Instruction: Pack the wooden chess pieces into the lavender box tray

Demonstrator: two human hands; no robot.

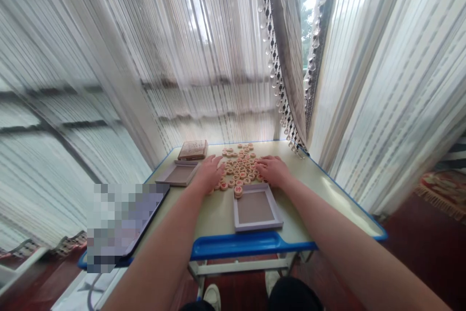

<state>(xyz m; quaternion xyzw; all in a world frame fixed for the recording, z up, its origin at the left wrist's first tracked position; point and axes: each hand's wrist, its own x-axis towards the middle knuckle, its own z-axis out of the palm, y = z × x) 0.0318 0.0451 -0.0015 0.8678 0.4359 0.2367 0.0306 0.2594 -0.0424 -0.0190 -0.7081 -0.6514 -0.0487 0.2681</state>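
Observation:
Several round wooden chess discs point(241, 164) with red and dark markings lie scattered on a pale table point(320, 180) with a blue rim. My left hand point(208, 172) rests flat at the left side of the pile, fingers stretched toward the discs. My right hand point(272, 169) lies palm down on the right side of the pile, fingers spread over a few discs. An empty shallow box tray point(257, 208) sits just in front of the pile, with one disc point(238, 191) at its far left corner.
A second tray point(179, 174) lies at the left, with a folded wooden board point(192, 150) behind it. A dark tablet point(127, 219) overhangs the table's near left corner. Sheer curtains and a beaded drape point(287, 83) hang close behind the table.

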